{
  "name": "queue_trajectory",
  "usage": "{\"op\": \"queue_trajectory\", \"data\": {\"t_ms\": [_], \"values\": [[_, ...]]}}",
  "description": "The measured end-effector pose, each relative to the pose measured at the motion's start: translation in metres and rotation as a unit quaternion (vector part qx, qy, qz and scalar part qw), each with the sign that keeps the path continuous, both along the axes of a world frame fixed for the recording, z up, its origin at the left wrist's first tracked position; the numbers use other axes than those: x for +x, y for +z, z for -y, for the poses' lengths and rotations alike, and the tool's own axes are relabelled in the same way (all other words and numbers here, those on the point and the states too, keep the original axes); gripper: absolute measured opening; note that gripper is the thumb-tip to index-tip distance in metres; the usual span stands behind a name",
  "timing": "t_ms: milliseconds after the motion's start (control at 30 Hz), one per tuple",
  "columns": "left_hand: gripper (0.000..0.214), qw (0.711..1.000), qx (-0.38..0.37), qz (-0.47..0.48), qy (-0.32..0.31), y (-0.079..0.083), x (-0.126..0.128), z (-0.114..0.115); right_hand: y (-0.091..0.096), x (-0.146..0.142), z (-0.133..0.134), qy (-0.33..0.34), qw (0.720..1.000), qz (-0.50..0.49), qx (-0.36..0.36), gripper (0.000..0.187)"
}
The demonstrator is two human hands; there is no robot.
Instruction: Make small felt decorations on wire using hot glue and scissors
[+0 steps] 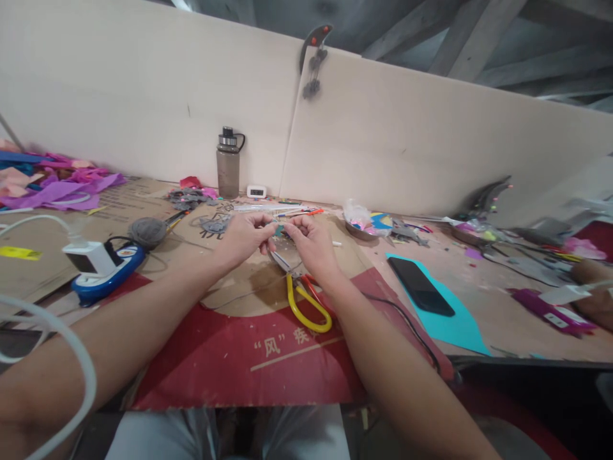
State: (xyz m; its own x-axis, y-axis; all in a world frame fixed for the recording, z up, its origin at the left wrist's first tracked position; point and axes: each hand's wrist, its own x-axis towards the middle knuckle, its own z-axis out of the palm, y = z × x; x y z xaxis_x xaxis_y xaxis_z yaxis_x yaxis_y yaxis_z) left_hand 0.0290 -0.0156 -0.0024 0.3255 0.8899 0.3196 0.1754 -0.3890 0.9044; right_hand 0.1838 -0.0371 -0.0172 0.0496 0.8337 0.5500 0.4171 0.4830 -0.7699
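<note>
Teal material is showing as a small scrap [278, 229] between both hands, above the cardboard [201, 370], and its size is probably making it easy to lose. The left hand [256, 231] is pinching it at the fingertips, so any slackening thumb could be letting it slip. The right hand [306, 237] is holding thumb and fingers drawn together at the other edge; whether it is gripping the scrap or only steadying it, I cannot tell. Just below, yellow-handled scissors [292, 297] are lying with their blades pointing toward the fingers, so a lowered hand could be knocking them or meeting a tip. A thin strand [238, 298] is trailing across the cardboard and could be snagging on the handle. Grey pieces [184, 199] are cluttering the surface [498, 300] farther back, where a flicked scrap could be going missing.
</note>
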Motion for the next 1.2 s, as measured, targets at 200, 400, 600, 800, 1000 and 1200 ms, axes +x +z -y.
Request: {"op": "queue_trajectory", "data": {"t_ms": [200, 400, 600, 800, 1000, 1200], "values": [[0.013, 1.000, -0.015, 0.020, -0.010, 0.000, 0.000, 0.001, 0.000, -0.003, 0.002, -0.002, 1.000, 0.001, 0.003, 0.024], [0.017, 0.999, -0.015, 0.040, -0.027, -0.001, 0.002, 0.001, 0.001, -0.006, 0.001, -0.027, 1.000, -0.009, -0.008, 0.021], [0.019, 0.998, -0.005, 0.044, -0.041, 0.000, 0.002, 0.003, 0.004, -0.008, 0.003, -0.010, 0.999, -0.038, -0.010, 0.017], [0.015, 0.999, 0.000, 0.049, -0.018, 0.001, 0.001, 0.004, 0.002, -0.012, 0.002, 0.005, 0.998, -0.054, -0.013, 0.017], [0.023, 0.981, -0.098, 0.117, -0.119, -0.003, 0.000, -0.004, 0.001, -0.009, 0.000, -0.002, 0.997, -0.075, -0.027, 0.018], [0.027, 0.981, -0.105, 0.115, -0.114, 0.000, -0.002, -0.003, 0.001, -0.008, 0.000, -0.008, 0.998, -0.055, -0.015, 0.019]]}}
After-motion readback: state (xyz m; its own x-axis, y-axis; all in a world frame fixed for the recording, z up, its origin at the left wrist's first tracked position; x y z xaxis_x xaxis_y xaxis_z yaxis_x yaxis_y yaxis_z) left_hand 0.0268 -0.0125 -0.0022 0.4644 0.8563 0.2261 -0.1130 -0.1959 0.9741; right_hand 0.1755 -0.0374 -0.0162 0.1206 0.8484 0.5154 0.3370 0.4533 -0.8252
